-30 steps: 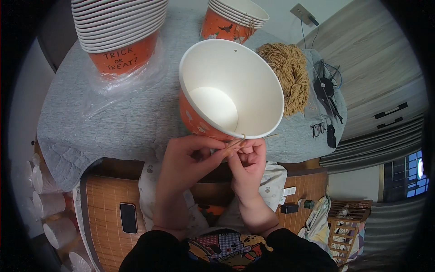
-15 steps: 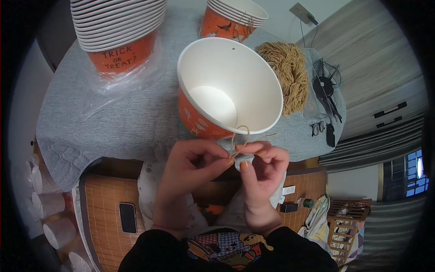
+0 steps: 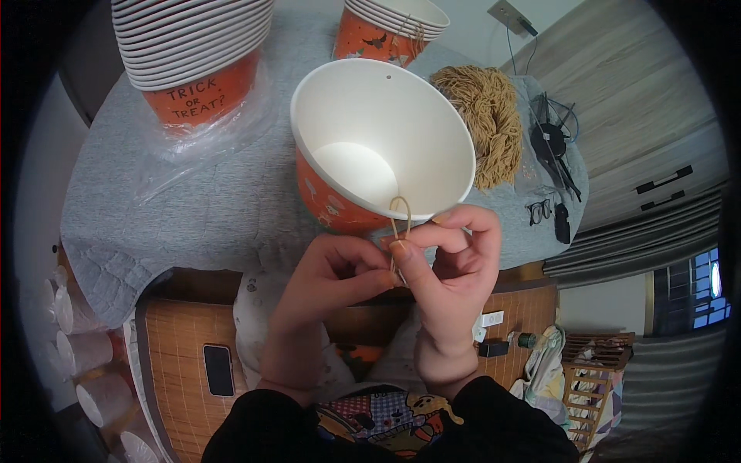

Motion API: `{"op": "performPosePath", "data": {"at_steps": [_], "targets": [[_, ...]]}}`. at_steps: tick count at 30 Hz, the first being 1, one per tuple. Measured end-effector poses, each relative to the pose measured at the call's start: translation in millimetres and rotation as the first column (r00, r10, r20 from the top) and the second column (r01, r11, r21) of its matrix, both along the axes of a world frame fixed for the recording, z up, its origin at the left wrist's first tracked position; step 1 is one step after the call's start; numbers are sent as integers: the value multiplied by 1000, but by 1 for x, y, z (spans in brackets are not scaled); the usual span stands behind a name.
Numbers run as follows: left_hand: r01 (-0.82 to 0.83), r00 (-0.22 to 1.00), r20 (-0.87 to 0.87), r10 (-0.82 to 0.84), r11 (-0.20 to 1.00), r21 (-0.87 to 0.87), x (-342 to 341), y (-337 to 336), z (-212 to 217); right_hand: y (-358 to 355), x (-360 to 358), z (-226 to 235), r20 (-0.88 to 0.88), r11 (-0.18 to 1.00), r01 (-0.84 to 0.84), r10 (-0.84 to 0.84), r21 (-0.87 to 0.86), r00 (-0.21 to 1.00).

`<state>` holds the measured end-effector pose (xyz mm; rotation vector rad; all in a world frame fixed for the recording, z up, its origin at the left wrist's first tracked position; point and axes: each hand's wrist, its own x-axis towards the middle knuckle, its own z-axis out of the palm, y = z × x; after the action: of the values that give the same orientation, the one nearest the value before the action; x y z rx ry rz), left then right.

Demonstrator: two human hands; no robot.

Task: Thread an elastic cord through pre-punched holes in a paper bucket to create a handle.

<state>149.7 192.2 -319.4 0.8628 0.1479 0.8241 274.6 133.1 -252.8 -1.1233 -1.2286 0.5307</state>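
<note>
Pinching a tan cord (image 3: 409, 217) near the table's edge, a person works with both hands drawn close together at the six o'clock rim of an orange bucket (image 3: 340, 202) with a white interior. The right hand (image 3: 457, 266) clamps the cord between thumb and finger, while the left hand (image 3: 333, 274) has its fingertips closed on the strands just below. The cord's loop rises in front of the rim; whether it passes through the bucket wall cannot be told. Around the bucket, on a grey-blue tablecloth (image 3: 224, 208), a tall stack of buckets (image 3: 202, 48) stands at ten o'clock, a shorter stack (image 3: 370, 40) at twelve, a tan yarn bundle (image 3: 492, 127) at three and eyeglasses (image 3: 540, 210) toward four.
</note>
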Motion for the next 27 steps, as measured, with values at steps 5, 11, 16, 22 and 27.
{"op": "performPosePath", "data": {"at_steps": [5,11,16,22,27], "targets": [[-27,1000,-15,28,999,26,0,-4,1,2,-2,0,-11,999,-21,22,35,1000],[-21,998,-54,24,999,44,-2,-6,9,3,1,-7,4,998,29,-29,62,1000],[-70,997,28,71,996,-50,0,-9,9,-1,4,-9,-22,998,24,-23,53,999],[-217,975,38,219,975,-55,4,-14,10,-23,19,-19,519,894,14,-273,448,810],[-279,959,-56,278,960,-16,6,-17,10,-22,13,-26,587,906,78,-333,416,738]]}}
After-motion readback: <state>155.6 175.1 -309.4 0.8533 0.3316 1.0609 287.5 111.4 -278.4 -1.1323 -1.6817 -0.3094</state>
